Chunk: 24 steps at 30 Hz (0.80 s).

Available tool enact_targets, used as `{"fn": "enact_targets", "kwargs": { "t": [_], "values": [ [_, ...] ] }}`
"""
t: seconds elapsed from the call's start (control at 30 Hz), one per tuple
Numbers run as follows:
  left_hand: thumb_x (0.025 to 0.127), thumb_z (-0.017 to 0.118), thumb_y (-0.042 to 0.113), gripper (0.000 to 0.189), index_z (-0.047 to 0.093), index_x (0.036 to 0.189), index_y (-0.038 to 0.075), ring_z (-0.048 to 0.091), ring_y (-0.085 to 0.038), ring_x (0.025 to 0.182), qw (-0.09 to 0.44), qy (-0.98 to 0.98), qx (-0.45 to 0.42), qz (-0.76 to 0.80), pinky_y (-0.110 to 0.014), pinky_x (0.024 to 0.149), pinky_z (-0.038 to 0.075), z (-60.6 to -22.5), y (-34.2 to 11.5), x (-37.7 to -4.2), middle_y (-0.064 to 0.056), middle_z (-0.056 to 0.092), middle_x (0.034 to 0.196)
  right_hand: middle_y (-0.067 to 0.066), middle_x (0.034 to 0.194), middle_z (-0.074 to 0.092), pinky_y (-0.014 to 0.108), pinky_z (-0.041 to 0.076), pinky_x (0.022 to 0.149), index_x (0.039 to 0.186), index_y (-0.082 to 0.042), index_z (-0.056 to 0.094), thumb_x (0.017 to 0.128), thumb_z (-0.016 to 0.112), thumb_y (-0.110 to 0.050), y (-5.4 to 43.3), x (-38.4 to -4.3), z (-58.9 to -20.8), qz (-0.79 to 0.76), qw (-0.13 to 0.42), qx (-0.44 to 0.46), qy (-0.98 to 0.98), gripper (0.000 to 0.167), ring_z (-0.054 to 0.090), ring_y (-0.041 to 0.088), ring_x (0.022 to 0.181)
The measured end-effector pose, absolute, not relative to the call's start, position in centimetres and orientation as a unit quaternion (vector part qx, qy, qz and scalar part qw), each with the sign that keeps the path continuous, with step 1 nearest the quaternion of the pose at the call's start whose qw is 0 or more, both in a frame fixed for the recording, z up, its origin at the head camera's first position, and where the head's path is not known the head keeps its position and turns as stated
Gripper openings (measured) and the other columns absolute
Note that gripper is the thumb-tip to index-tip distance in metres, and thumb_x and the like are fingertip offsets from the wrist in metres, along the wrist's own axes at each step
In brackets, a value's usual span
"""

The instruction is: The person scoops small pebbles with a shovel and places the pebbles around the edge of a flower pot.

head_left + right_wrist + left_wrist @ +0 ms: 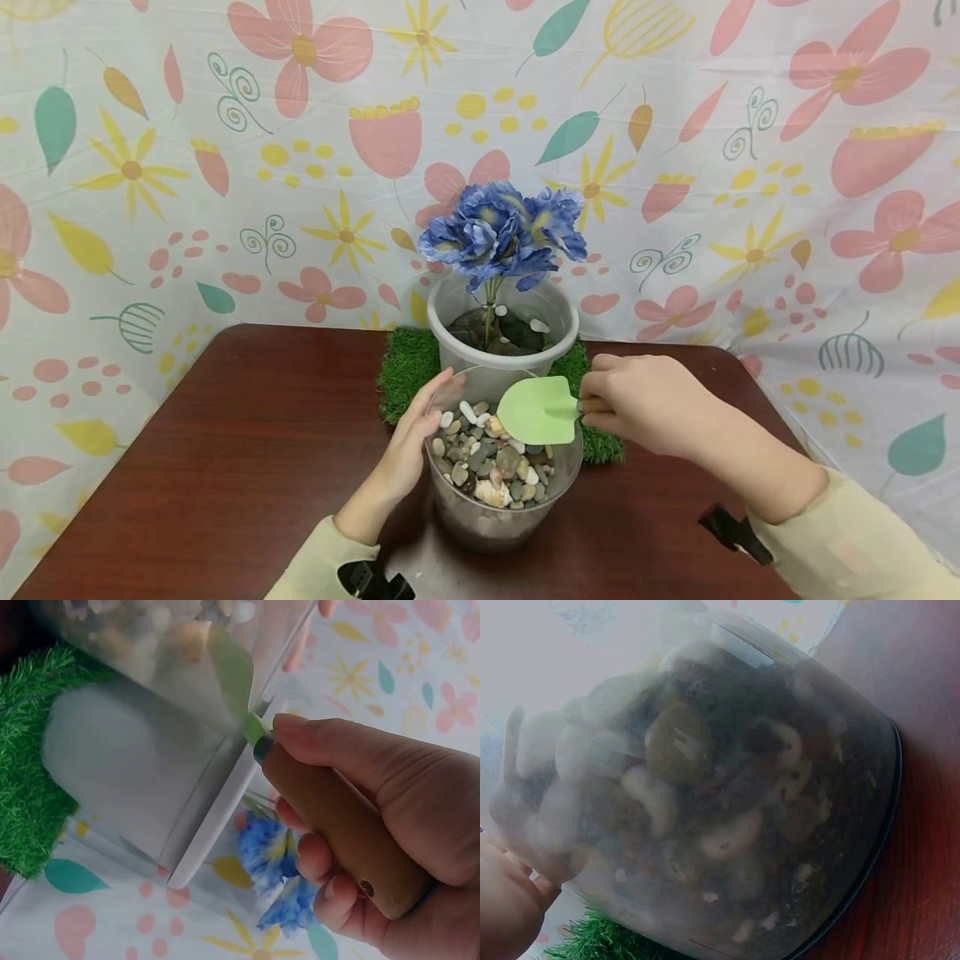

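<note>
My right hand [645,404] grips a small hand trowel by its brown wooden handle [345,825]. The trowel's light green blade [540,410] is over the right part of the clear plastic bucket's mouth. In that bucket [487,525] lie many pebbles [480,454], with a ridged seashell [492,493] near the front. My left hand [401,454] holds the bucket at its left side, fingers along the outer wall near the rim. Close through the cloudy wall in the left wrist view, stones [679,742] rest among darker material.
Just behind the bucket stands a light grey flowerpot [438,333] with blue artificial flowers [502,229] and a few stones inside. It stands on a green grass mat [408,375]. The dark red-brown table [247,450] ends at a flower-printed cloth backdrop [187,250].
</note>
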<state>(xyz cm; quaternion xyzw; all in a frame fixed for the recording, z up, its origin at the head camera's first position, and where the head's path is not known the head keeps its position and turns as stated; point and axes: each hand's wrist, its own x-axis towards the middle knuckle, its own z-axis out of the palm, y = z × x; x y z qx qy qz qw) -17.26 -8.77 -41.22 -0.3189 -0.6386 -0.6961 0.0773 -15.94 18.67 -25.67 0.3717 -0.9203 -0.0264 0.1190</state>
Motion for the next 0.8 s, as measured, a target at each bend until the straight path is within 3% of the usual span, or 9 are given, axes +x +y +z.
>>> {"fn": "enact_targets", "kwargs": {
  "t": [0.27,0.5,0.8],
  "values": [
    [0.097,0.027,0.011,0.053,0.020,0.143,-0.012,0.040,-0.014,0.133,0.078,-0.641,-0.320,-0.693,-0.021,0.106,0.030,-41.2,-8.8,-17.3,-0.037,0.035,0.141,-0.014,0.064,0.036,0.017,0.027,0.049,0.061,-0.028,0.049,0.073,0.077,-0.024,17.6,-16.0,-26.2,-0.038,0.115,0.391,-0.912,0.031,0.030,-0.002,0.052],
    [0.097,0.027,0.013,0.053,0.022,0.146,-0.007,0.040,-0.014,0.133,0.072,-0.641,-0.314,-0.697,-0.023,0.105,0.031,-41.3,-8.8,-17.2,-0.035,0.034,0.142,-0.012,0.063,0.036,0.017,0.025,0.049,0.061,-0.026,0.049,0.076,0.073,-0.019,15.9,-16.0,-27.3,-0.044,0.107,0.426,-0.897,0.029,0.028,0.000,0.051],
    [0.098,0.027,0.014,0.054,0.019,0.145,-0.009,0.039,-0.024,0.134,0.065,-0.645,-0.311,-0.695,-0.025,0.105,0.032,-41.1,-9.0,-17.2,-0.032,0.035,0.144,-0.010,0.063,0.034,0.018,0.023,0.049,0.060,-0.024,0.044,0.079,0.068,-0.016,14.8,-16.7,-27.9,-0.018,0.077,0.430,-0.899,0.032,0.025,0.001,0.050]
  ]
}}
